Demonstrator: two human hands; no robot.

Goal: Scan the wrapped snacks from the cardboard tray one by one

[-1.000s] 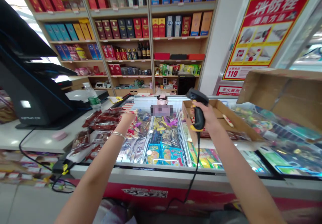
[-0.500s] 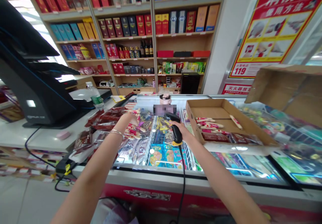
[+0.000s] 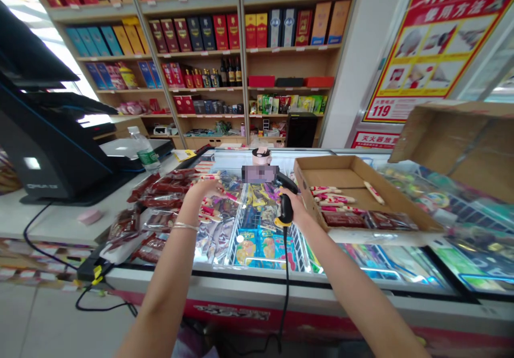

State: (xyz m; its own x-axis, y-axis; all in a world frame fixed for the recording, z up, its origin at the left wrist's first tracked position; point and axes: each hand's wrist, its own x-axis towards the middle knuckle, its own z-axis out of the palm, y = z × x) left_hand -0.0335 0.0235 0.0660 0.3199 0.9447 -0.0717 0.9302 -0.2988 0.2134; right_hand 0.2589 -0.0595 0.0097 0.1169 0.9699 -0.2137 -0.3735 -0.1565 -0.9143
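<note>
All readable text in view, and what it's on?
"消防栓" – red-and-yellow wall poster, top line
"使用方法" – same poster, second line
"119" – same poster, bottom
"灭火器放" – lower red sign; the rest is hidden by the cardboard flap
Too blurred or small: checkout terminal logo, freezer front lettering, water bottle label, most shelf boxes.

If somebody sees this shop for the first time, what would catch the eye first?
Probably the black scanner in the right hand, over the freezer near the centre. The red-and-yellow poster at upper right is also loud. Left of centre, the left hand has a pink-and-white stick at its fingertips.
</note>
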